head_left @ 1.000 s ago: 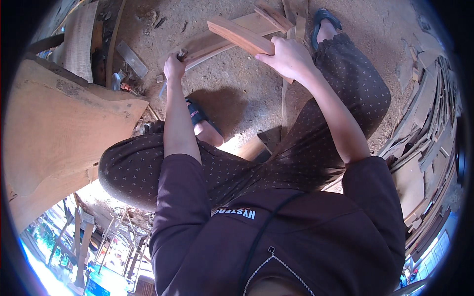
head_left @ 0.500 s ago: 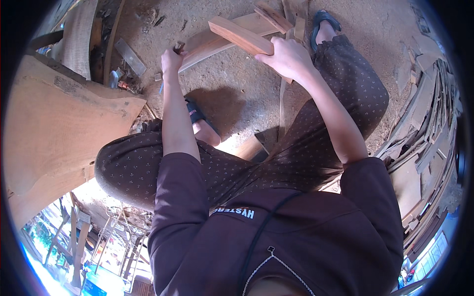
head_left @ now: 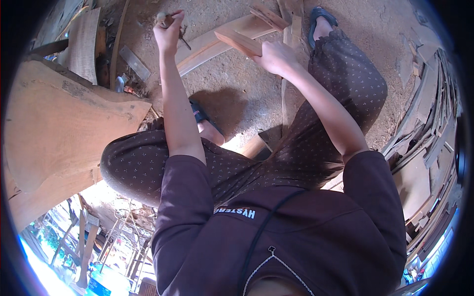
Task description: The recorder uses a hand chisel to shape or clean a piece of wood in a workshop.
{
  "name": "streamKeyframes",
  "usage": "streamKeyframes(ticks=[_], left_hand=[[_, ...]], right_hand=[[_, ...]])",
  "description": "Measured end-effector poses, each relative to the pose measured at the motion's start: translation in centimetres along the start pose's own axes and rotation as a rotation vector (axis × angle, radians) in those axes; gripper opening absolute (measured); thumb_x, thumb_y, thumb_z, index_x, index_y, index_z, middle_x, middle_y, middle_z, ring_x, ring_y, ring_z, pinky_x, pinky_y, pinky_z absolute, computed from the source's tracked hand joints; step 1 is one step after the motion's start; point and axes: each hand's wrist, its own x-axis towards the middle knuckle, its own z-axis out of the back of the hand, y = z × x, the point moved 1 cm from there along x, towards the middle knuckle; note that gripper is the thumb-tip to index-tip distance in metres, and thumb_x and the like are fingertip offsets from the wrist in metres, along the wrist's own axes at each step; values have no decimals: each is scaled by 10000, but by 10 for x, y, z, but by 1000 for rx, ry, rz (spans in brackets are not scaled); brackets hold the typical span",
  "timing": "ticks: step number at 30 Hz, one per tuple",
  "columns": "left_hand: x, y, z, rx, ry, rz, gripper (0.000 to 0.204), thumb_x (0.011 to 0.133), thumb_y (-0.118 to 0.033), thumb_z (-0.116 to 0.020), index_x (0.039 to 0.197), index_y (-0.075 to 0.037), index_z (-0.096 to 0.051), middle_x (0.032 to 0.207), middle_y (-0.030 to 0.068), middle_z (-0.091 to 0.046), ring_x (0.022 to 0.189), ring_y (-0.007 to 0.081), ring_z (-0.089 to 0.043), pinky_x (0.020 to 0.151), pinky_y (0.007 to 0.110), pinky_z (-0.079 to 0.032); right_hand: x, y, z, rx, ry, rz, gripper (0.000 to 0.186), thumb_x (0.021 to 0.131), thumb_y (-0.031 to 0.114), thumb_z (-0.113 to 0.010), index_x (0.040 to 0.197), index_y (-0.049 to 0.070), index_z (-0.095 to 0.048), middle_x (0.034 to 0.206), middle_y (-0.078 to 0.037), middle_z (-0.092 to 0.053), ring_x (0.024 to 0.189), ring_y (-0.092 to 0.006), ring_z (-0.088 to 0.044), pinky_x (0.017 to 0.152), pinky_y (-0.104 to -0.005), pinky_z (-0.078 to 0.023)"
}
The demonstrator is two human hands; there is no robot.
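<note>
My left hand (head_left: 167, 37) is closed around a tool with a rounded wooden handle (head_left: 162, 18) and a thin dark shaft pointing down toward a plank. Its kind I cannot make out for sure. My right hand (head_left: 277, 56) grips one end of a thick reddish wooden block (head_left: 240, 41), its other end pointing to the upper left. Beneath both hands a long pale plank (head_left: 202, 51) lies slanting on the ground. The block is held over this plank; whether they touch is hard to tell.
Short wood pieces (head_left: 269, 18) lie at the plank's far end. A large wooden slab (head_left: 69, 128) fills the left side. Stacked thin boards (head_left: 424, 148) line the right. My sandalled feet (head_left: 321, 27) rest on the dirt floor, with a wood piece (head_left: 254, 147) between my legs.
My left hand has risen away from the plank, turning the tool so its handle and shaft show. My right hand has shifted slightly left with the block, which now appears more foreshortened.
</note>
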Motion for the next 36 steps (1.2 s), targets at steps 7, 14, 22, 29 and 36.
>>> streamKeyframes(ticks=[7, 14, 22, 29, 36], left_hand=[[-16, 27, -15, -3, 34, 12, 207, 803, -76, -699, 1006, -33, -699, 629, -63, -526, 528, 7, -430, 466, 195, -328], [-18, 38, -14, -56, -56, 36, 279, 799, -64, -694, 1074, -22, -678, 630, -60, -509, 502, 13, -406, 448, 207, -329], [-17, 47, -17, -138, -94, 42, 252, 795, -62, -698, 1041, -10, -681, 635, -78, -504, 504, 8, -396, 443, 200, -313], [-18, 46, -18, -124, -85, 4, 225, 797, -69, -703, 1015, -14, -689, 655, -88, -520, 527, -7, -393, 462, 180, -287], [-20, 46, -20, -135, -83, 0, 230, 795, -65, -707, 1016, -8, -681, 683, -79, -549, 547, -4, -413, 474, 181, -310]], right_hand=[[6, 3, -21, -21, -19, 42, 300, 831, 281, -616, 899, -7, -666, 768, -146, -686, 728, -252, -689, 674, -390, -547], [8, 3, -28, -1, 17, 33, 313, 840, 291, -621, 909, -13, -653, 786, -157, -682, 749, -288, -682, 711, -404, -549], [8, 5, -31, -23, 28, 44, 321, 840, 296, -624, 918, -15, -648, 782, -155, -681, 758, -289, -680, 716, -396, -543], [7, 4, -32, -63, 14, 57, 340, 844, 309, -620, 949, -13, -637, 809, -160, -683, 776, -284, -681, 724, -395, -541], [6, 4, -34, -70, -9, 62, 340, 844, 307, -615, 957, -14, -628, 789, -150, -684, 743, -280, -684, 677, -390, -545]])
